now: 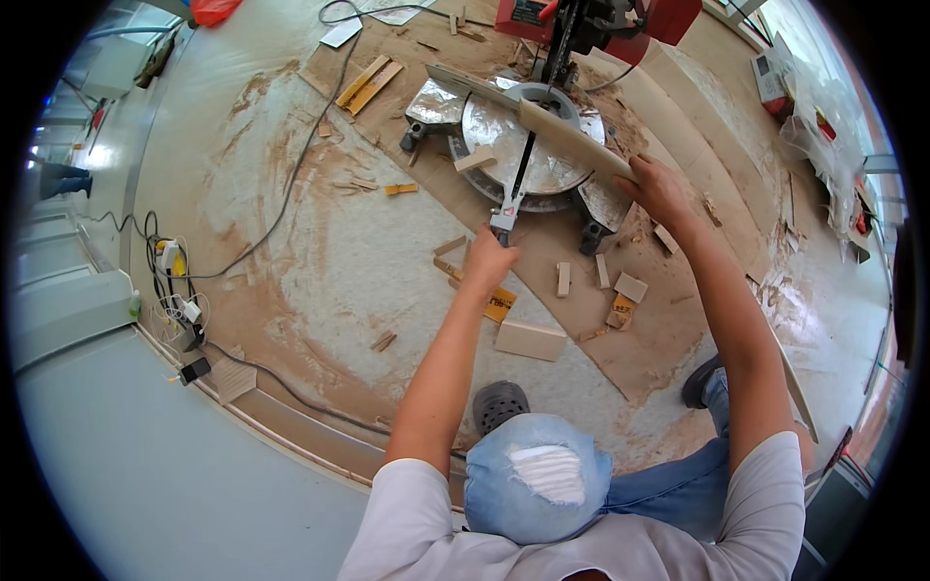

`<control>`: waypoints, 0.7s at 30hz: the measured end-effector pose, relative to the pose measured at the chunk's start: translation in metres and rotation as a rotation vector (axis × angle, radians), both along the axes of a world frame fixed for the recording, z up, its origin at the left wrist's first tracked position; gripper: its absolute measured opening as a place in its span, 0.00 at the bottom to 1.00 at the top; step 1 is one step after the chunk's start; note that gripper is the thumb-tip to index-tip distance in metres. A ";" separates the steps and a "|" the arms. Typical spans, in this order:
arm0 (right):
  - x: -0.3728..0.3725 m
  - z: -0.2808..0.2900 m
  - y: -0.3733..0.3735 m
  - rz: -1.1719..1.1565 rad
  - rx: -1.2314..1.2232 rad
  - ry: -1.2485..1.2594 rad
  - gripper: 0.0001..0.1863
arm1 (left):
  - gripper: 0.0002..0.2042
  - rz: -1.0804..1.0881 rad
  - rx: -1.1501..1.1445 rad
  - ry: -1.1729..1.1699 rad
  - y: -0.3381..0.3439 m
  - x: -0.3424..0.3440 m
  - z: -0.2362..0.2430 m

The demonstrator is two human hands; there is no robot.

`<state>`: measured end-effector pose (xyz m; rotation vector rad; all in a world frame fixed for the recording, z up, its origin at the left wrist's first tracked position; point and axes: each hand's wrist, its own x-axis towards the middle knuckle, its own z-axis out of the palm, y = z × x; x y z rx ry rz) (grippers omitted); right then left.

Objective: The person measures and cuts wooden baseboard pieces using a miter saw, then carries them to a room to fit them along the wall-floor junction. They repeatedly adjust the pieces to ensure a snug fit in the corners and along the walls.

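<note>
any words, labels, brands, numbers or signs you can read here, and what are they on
None reads clearly enough to quote.
Dark label on the bulky red saw housing: too small and blurred.
Small reddish mark on the silver-grey saw fitting by the left hand: too small.
Dark printing on the flat yellow-faced wooden offcut near that hand: blurred.
Dark printing on the small yellow-faced wooden piece farther right: blurred.

Pale floor (387, 247), brown dust (291, 353) streaks; flat light-blue surface (203, 455) lower left; bright window (816, 34) upper right.
</note>
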<state>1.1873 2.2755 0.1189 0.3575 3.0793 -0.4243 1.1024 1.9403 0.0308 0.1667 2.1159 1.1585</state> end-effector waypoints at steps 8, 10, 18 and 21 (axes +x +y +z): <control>0.004 -0.005 0.003 0.000 0.016 0.022 0.21 | 0.19 0.050 0.005 0.079 0.006 0.007 0.001; 0.005 0.000 0.003 -0.013 0.002 0.013 0.20 | 0.21 0.056 0.022 0.054 0.008 0.007 0.003; 0.015 -0.002 0.006 -0.019 -0.046 0.043 0.19 | 0.34 0.053 0.173 -0.091 -0.007 0.002 0.010; 0.016 0.001 0.006 -0.044 -0.039 -0.013 0.19 | 0.33 0.035 0.101 -0.103 -0.027 -0.003 0.028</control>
